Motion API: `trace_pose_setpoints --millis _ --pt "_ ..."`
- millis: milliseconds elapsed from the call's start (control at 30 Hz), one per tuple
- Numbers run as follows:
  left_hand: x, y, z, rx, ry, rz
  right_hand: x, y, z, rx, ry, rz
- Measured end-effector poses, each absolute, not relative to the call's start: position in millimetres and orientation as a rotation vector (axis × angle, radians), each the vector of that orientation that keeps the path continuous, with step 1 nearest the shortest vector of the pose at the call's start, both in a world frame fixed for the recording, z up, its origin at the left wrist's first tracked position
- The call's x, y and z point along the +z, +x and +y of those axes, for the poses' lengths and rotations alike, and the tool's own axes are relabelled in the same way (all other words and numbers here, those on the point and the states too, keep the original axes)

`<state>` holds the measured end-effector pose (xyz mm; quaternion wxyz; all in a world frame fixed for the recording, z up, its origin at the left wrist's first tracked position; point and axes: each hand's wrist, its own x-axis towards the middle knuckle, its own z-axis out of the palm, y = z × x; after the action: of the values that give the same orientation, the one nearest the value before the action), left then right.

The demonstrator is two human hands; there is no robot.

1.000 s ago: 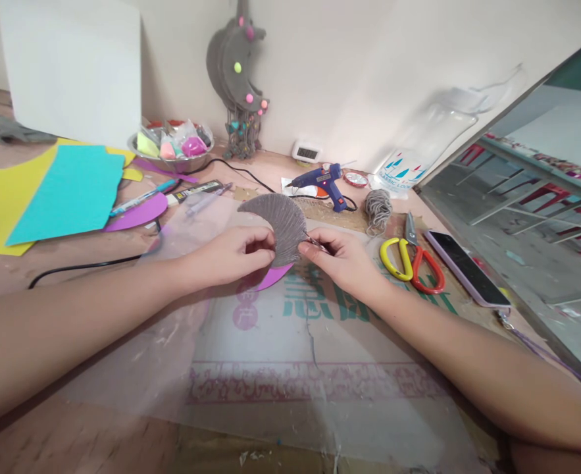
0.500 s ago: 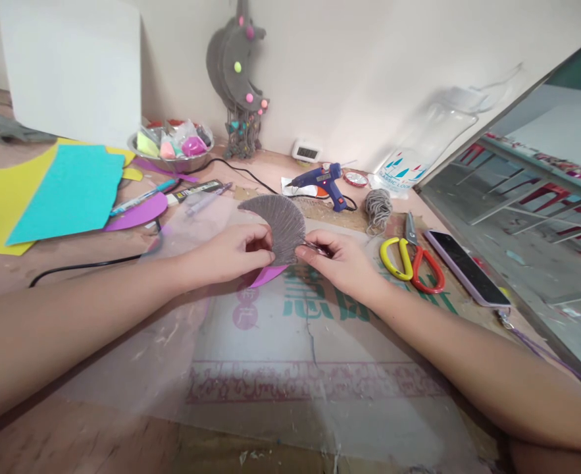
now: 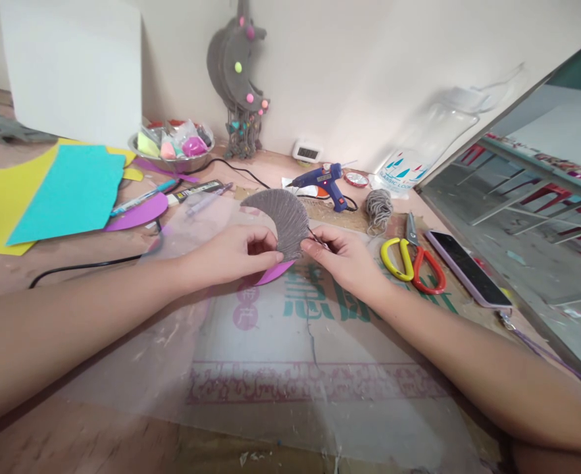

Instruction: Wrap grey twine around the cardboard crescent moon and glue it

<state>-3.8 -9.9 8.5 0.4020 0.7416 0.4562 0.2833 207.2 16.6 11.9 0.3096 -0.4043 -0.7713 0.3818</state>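
Observation:
A crescent shape [image 3: 284,216] wrapped in grey yarn stands tilted over the work mat, its bare purple end [image 3: 273,271] showing below. My left hand [image 3: 233,255] pinches its inner edge with fingers closed. My right hand [image 3: 344,257] is closed on the grey yarn strand [image 3: 314,238] at the crescent's right edge. The strand runs back toward a grey yarn ball [image 3: 378,207].
Yellow and red scissors [image 3: 413,260] and a phone [image 3: 468,266] lie right of my hand. A blue glue gun [image 3: 326,183] sits behind. Teal and yellow foam sheets [image 3: 68,191], pens [image 3: 145,195] and a bowl of bits [image 3: 172,146] are at left. A black cable [image 3: 93,263] crosses the table.
The crescent has tipped slightly to the right and risen a little. My right hand shifted a bit upward with the yarn. My left hand stays pinched on it.

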Motion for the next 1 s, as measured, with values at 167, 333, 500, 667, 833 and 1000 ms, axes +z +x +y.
trace_pose_setpoints --millis 167,333,500,667,833,1000 --pt "10 -4 -10 0.738 1.77 1.15 10 215 13 0.588 -0.893 -2.104" --pt "10 -4 -9 0.704 1.817 1.147 10 219 11 0.064 -0.782 -2.343" --pt "9 -4 -9 0.698 1.852 1.193 11 220 14 -0.285 -0.674 -2.484" --pt "9 -4 -9 0.697 1.868 1.202 12 219 12 -0.424 -0.679 -2.509" --pt "8 -4 -8 0.727 1.898 1.189 11 219 13 -0.429 -0.744 -2.542" --pt "5 -5 -8 0.727 1.872 1.17 10 220 15 -0.419 -0.735 -2.551"
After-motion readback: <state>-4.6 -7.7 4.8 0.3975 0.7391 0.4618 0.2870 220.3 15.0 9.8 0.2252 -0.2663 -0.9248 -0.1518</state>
